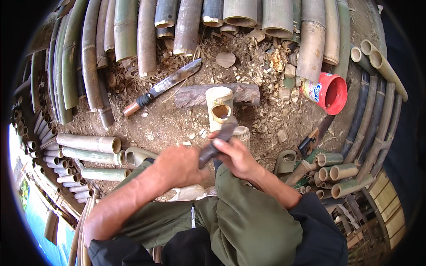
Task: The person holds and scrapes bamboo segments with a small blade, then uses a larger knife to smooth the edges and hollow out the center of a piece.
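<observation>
gripping a dark knife (217, 142) with both my left hand (179, 166) and right hand (235, 155), fingers closed tight. its tip touches the cut bamboo cup (219, 106), which stands on the dirt by a log (195, 95). a machete (162, 86) lies farther off.

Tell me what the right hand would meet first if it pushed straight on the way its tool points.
The right hand grips a dark tool angled up toward the upright bamboo cup. Going on, it would probably reach the cup's cut side opening first; the log lies behind. Depth is unclear.
</observation>
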